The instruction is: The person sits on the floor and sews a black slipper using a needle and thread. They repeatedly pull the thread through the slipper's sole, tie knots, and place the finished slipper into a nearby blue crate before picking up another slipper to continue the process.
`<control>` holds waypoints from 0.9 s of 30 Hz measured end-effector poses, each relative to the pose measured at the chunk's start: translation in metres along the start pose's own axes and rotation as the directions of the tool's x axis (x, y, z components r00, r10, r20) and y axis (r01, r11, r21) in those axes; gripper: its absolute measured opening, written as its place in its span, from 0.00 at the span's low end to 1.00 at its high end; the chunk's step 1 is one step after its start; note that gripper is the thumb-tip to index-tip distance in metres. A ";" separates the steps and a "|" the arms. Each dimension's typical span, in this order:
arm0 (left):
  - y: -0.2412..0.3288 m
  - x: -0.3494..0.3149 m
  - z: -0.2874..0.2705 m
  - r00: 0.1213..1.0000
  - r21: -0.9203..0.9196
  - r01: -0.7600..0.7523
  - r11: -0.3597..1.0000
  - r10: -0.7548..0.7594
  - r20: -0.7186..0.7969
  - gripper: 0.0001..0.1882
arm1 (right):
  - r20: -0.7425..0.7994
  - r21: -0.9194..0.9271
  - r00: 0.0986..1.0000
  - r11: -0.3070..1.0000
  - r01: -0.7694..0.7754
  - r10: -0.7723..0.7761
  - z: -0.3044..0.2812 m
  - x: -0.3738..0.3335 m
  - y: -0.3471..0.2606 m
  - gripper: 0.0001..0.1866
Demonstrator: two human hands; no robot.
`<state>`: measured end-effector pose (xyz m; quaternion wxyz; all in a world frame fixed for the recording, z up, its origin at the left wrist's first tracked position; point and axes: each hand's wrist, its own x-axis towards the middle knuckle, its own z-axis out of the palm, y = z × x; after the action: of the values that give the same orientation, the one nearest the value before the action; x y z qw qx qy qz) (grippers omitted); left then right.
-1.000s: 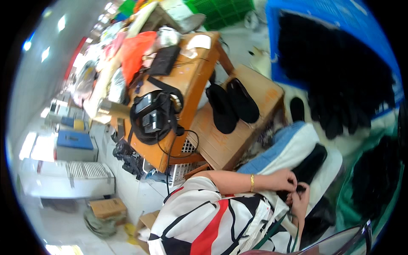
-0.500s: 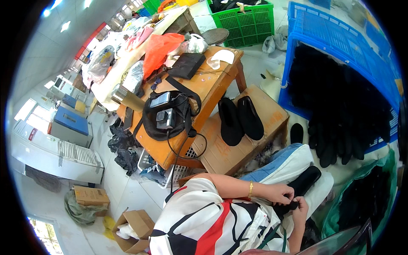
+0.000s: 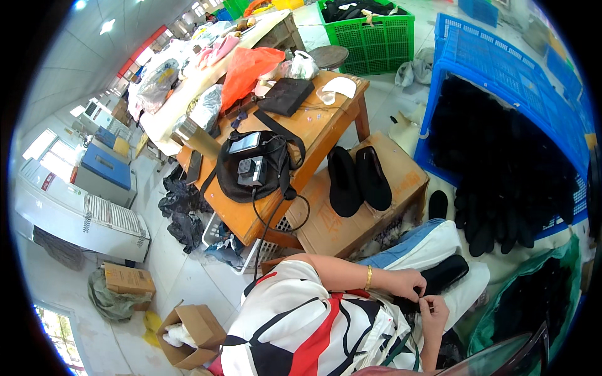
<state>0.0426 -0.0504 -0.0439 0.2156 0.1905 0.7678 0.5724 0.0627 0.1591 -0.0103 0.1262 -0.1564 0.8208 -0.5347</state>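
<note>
A black cloth shoe (image 3: 446, 273) lies across my lap, its rounded toe pointing away to the right. My left hand (image 3: 406, 283), with a gold bracelet at the wrist, is closed at the shoe's near end, thumb and finger pressed on the dark fabric. Close beside it, my right hand (image 3: 434, 312) makes a pinch, the two sets of fingertips almost meeting. Whatever is between the right fingertips is too small to make out. The near end of the shoe is partly hidden by both hands.
A pair of black shoes (image 3: 359, 183) rests on a cardboard box (image 3: 313, 219) ahead. Many black shoes spill from a tipped blue crate (image 3: 501, 53) at right, beside a green sack (image 3: 495, 326). The wooden table (image 3: 329, 116) carries a black bag (image 3: 276, 160) with a cable.
My right hand has drawn slightly down from the shoe's near end, and the dark bit under its thumb no longer shows. My left hand has shifted slightly left. The view has tilted a little.
</note>
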 end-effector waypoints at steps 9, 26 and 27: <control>-0.002 0.003 -0.004 0.999 0.045 -0.019 0.999 0.017 0.030 0.07 | -0.364 -0.429 0.832 0.868 0.250 -0.420 -0.012 0.015 -0.041 0.03; 0.033 -0.010 -0.007 0.965 0.394 -0.253 0.884 0.259 0.039 0.09 | -0.836 0.509 0.262 0.504 0.698 0.482 -0.288 -0.145 0.018 0.14; 0.032 -0.009 -0.007 0.962 0.396 -0.264 0.880 0.269 0.044 0.09 | -0.870 0.443 0.174 0.579 0.684 0.461 -0.310 -0.167 0.029 0.15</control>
<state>0.0477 -0.0523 -0.0103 0.0869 0.3302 0.8359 0.4298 0.0963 0.4953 0.0925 -0.4219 0.2261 0.3349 -0.8116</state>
